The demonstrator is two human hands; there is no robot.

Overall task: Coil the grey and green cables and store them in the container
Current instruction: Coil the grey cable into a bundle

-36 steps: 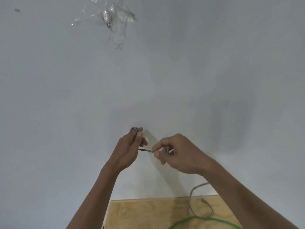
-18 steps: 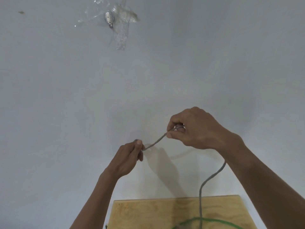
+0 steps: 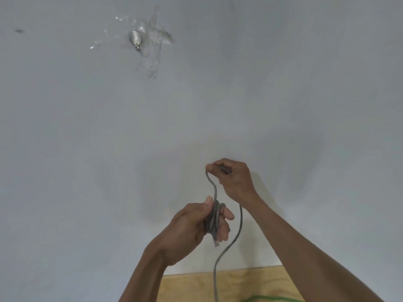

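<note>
While left hand (image 3: 196, 223) grips coils, right hand (image 3: 231, 177) pinches grey cable (image 3: 238, 227)

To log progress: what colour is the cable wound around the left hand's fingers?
Grey. The thin grey cable on the left hand shows best in the head view.

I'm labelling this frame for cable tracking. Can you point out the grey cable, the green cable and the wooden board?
grey cable (image 3: 240, 223): head view, on the slack strand hanging below the right hand.
green cable (image 3: 269, 298): head view, on its arc at the bottom edge.
wooden board (image 3: 187, 286): head view, on its bare left part.
</note>
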